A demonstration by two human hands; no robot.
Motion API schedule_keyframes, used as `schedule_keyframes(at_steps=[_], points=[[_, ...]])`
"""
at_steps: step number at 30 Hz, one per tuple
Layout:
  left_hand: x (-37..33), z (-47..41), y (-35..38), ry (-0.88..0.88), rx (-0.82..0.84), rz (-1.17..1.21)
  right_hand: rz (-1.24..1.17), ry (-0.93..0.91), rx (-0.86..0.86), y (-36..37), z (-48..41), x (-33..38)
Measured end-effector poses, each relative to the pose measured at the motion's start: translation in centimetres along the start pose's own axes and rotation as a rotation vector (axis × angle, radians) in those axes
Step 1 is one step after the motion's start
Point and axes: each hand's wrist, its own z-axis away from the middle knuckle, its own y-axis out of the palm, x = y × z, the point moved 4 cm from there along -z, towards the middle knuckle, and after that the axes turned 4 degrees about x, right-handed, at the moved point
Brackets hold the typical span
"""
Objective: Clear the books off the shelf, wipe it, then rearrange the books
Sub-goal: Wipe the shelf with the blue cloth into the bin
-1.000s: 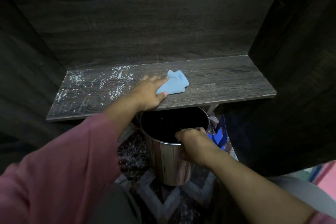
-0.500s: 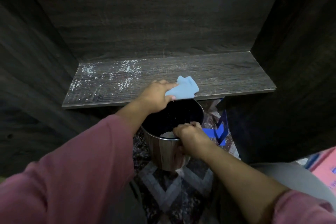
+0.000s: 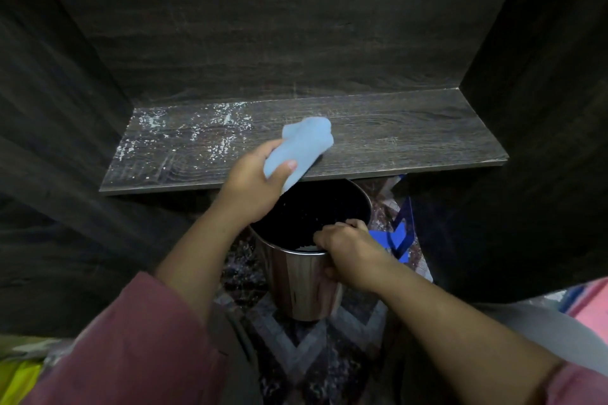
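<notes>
**Cloth at the shelf edge, pail held beneath**

Through the head camera we look down into a dark wooden alcove. Our left hand grips a light blue cloth, with the thumb across its front and the fingers curled behind. The cloth is bunched. Its upper part lies over the front of the shelf, near the middle, and its lower corner hangs past the shelf's front edge. We cannot tell whether it presses on the board.

White specks are scattered over the left half of the shelf, to the left of the cloth. The right half shows dark wood grain.

Our right hand grasps the near rim of a metal pail, fingers hooked over the edge into its dark inside. The pail's mouth sits just below the shelf's front edge, directly under the hanging cloth. A little white matter shows inside, next to the right hand. We cannot tell whether the pail rests on the patterned rug below it.

A blue object lies to the right of the pail. A pink sleeve covers our left arm.
</notes>
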Motion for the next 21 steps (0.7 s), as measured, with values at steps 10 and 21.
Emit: schedule_keyframes(at_steps=[10,21], points=[[-0.5,-0.6,-0.9,0.086,-0.186,-0.28,-0.03,0.022,-0.003,-0.1,-0.1,0.2],[-0.2,0.2,0.6,0.125,0.038,-0.463,-0.025,0.009,0.02,-0.3,-1.0,1.4]])
